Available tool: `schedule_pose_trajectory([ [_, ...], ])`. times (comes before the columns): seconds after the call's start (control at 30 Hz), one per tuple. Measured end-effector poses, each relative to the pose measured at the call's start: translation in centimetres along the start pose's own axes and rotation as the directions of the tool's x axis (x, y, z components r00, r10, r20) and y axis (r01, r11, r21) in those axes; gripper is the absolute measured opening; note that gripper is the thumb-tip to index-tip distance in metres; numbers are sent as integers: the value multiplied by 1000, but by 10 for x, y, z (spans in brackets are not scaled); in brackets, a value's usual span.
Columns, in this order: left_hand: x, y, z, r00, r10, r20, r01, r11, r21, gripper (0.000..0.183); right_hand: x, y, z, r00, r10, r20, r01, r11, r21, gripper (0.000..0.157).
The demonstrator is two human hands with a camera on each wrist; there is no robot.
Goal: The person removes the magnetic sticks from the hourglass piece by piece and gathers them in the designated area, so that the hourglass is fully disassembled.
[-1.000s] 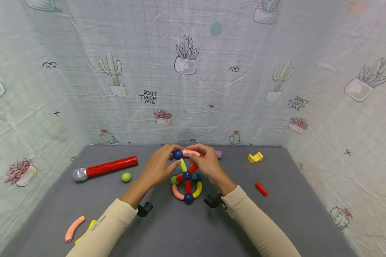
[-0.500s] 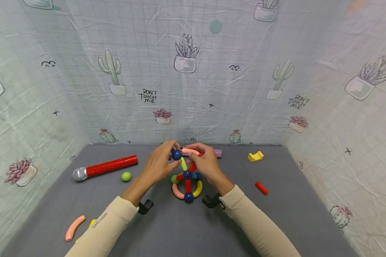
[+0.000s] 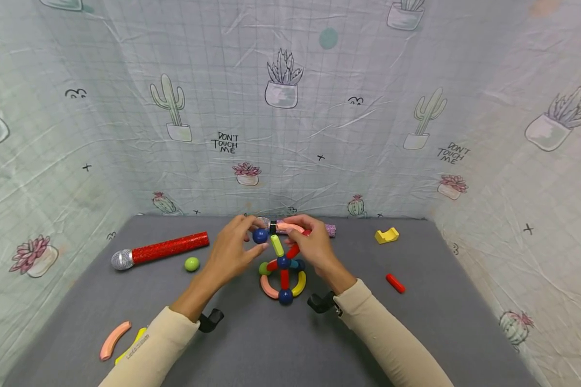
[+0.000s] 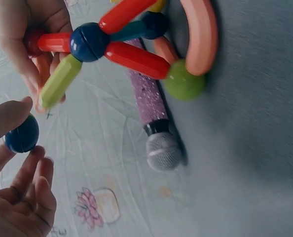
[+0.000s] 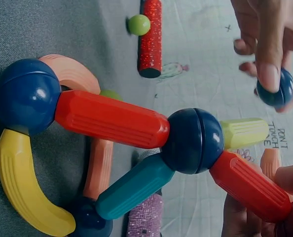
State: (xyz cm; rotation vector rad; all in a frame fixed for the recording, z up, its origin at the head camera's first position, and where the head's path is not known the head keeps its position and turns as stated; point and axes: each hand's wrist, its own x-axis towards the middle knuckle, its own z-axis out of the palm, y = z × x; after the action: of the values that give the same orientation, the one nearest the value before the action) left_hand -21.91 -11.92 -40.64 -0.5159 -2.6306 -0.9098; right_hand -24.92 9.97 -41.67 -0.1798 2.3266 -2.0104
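Ball-and-rod model (image 3: 284, 278) stands upright on the grey table (image 3: 281, 349), to the right of the red microphone (image 3: 169, 247). "DON'T TOUCH ME" reads plainly twice on the backdrop (image 3: 198, 54) behind that microphone, once a little to its right and once far to its right. Lettering on the person's left sleeve (image 3: 160, 338), nearer the person than the microphone, is too blurred for me to make out.

The model's axis rises from a ring of curved pieces, through slanting rods, to a navy hub (image 5: 193, 140). From there a lime rod (image 3: 277, 245) points up, leaning toward the microphone's side; a red rod (image 5: 250, 187) slants away from that side to a red ball (image 4: 34, 42).

I see the left hand (image 3: 232, 247) half curled, thumb and fingers pinching a blue ball (image 3: 260, 236) just apart from the lime tip. The right hand (image 3: 314, 247), fingers bent further in, grips a salmon rod (image 3: 290, 227) by the red ball.

Just in front of the red microphone sits a green ball (image 3: 191, 264); far to its right lies a yellow cradle (image 3: 386, 235).
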Motion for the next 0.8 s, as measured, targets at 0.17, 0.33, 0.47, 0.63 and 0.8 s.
schedule_pose_trajectory([
  [0.17,-13,-17,-9,999,-43,-30,44,998,54,40,-1,1,-2,1000,19,-2,-19,1000,0,25],
  [0.33,-20,-47,-11,994,-107,-22,109,991,77,42,-1,2,-3,1000,18,7,-18,1000,12,25],
  [0.47,-22,-75,-9,987,-157,11,155,981,120,40,-1,3,-4,1000,19,12,-20,1000,19,24],
  [0.63,-25,-102,-7,980,-191,55,173,955,243,35,0,2,-3,999,28,18,-28,1000,10,27],
  [0.8,-23,-113,-6,977,-186,105,138,925,355,36,-1,1,-3,1000,26,15,-26,1000,-6,28],
])
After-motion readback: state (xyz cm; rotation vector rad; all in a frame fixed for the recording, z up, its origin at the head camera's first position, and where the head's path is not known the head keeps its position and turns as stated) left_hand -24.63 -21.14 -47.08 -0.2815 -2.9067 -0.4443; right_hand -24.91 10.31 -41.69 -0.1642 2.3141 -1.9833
